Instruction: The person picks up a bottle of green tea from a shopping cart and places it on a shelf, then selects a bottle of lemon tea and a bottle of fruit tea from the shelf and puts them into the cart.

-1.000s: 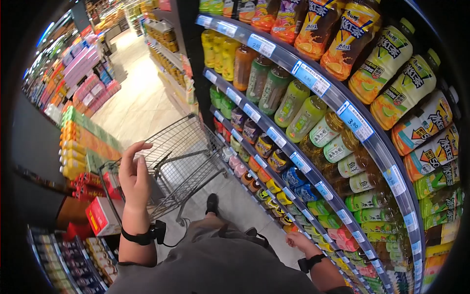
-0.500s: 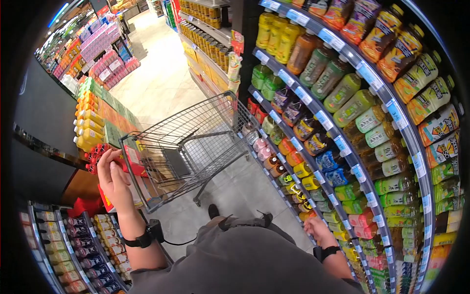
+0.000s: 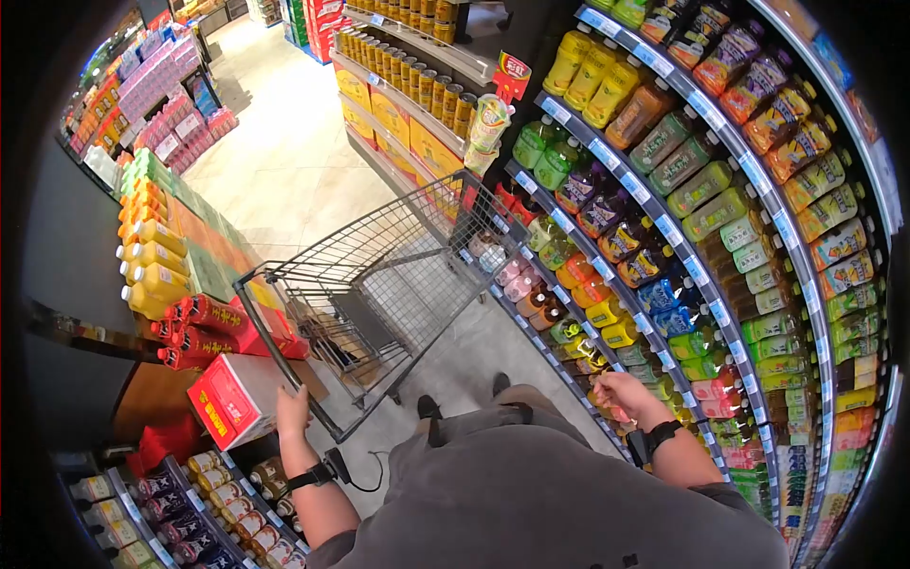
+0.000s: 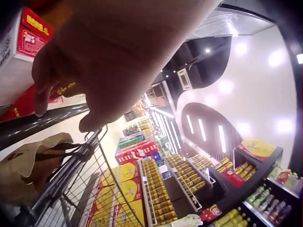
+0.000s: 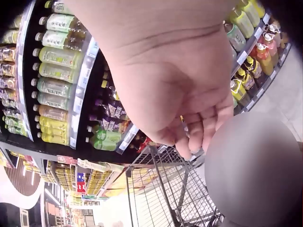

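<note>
A wire shopping cart stands ahead at a slant. My left hand is at the cart's dark handle bar, on its near left part. The left wrist view has this hand over the bar, with loosely bent fingers and the thumb apart from them; the fingertips are right at the bar. My right hand hangs by the drink shelves, empty, its fingers loosely curled. The right wrist view catches its palm with nothing in it. Inside the cart lies a brown bag.
Tall curved shelves of bottled drinks line the right side. At left are a red and white carton, red bottle packs and yellow juice bottles. A canned drinks rack stands beyond the cart; pale aisle floor runs past it.
My left hand has come down from its raised position to the cart handle. My right hand stays low by the shelves. The view has shifted, with both shoes now showing.
</note>
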Action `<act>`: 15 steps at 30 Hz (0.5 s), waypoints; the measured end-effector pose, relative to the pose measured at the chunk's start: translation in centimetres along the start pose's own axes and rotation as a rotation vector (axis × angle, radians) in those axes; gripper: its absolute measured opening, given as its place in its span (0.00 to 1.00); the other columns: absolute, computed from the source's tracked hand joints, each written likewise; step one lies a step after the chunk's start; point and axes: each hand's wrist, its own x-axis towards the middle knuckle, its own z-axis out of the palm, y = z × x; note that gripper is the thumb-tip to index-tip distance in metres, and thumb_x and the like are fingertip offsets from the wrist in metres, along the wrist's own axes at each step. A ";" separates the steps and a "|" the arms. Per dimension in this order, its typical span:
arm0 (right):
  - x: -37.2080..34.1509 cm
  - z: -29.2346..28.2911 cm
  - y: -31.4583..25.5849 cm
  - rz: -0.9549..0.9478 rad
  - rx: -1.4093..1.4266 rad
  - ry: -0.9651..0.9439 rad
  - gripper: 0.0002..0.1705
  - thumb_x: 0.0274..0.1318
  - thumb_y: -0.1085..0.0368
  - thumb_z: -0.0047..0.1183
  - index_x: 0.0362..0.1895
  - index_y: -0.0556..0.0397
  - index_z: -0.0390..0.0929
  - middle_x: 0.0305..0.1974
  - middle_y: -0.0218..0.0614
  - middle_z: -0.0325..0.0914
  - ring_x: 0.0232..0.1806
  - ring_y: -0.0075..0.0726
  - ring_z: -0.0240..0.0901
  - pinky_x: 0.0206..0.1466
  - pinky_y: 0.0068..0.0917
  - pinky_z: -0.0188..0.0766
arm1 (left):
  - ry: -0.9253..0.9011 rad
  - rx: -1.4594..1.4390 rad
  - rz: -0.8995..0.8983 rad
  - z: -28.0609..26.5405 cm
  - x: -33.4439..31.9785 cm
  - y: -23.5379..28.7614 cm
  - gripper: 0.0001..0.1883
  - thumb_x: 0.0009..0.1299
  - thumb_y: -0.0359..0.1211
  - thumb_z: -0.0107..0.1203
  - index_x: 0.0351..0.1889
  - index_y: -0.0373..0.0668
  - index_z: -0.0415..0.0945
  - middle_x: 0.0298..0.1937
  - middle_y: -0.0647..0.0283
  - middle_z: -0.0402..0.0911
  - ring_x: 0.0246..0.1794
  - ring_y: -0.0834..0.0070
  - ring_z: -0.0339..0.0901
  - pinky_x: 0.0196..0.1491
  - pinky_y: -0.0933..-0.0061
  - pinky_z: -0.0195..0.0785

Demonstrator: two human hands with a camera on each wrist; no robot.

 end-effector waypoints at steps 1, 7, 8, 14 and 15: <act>-0.8 0.7 -1.1 0.054 -0.008 -0.042 0.15 0.70 0.58 0.49 0.34 0.54 0.81 0.29 0.31 0.79 0.32 0.27 0.77 0.37 0.25 0.74 | -0.051 0.051 -0.030 0.7 0.5 -0.3 0.30 0.74 0.44 0.58 0.66 0.36 0.64 0.40 0.45 0.82 0.18 0.64 0.80 0.18 0.65 0.71; 2.5 1.1 -2.6 0.125 -0.033 -0.054 0.14 0.70 0.57 0.50 0.39 0.54 0.81 0.34 0.31 0.81 0.37 0.27 0.79 0.41 0.27 0.76 | 0.033 0.269 0.179 4.0 5.7 -4.4 0.24 0.71 0.33 0.61 0.62 0.36 0.68 0.53 0.40 0.82 0.52 0.42 0.82 0.51 0.51 0.77; 3.9 0.9 -2.9 0.110 -0.022 -0.070 0.14 0.70 0.57 0.49 0.40 0.54 0.81 0.35 0.31 0.81 0.39 0.28 0.79 0.41 0.27 0.76 | 0.036 0.265 0.163 4.4 6.2 -5.1 0.24 0.71 0.33 0.61 0.62 0.36 0.68 0.53 0.40 0.82 0.52 0.42 0.82 0.51 0.51 0.77; 16.4 1.4 -9.8 0.091 0.060 -0.237 0.19 0.71 0.55 0.52 0.55 0.56 0.78 0.47 0.36 0.84 0.48 0.32 0.82 0.50 0.33 0.80 | -0.178 0.335 -0.132 1.5 5.8 -0.9 0.20 0.74 0.36 0.61 0.55 0.30 0.70 0.40 0.41 0.85 0.33 0.49 0.87 0.34 0.54 0.79; 19.1 1.6 -10.9 0.103 0.083 -0.222 0.20 0.71 0.55 0.52 0.56 0.56 0.77 0.50 0.37 0.83 0.51 0.35 0.80 0.53 0.35 0.79 | -0.216 0.315 -0.186 1.7 6.4 -1.6 0.19 0.75 0.36 0.59 0.53 0.29 0.71 0.34 0.45 0.85 0.21 0.55 0.85 0.24 0.58 0.77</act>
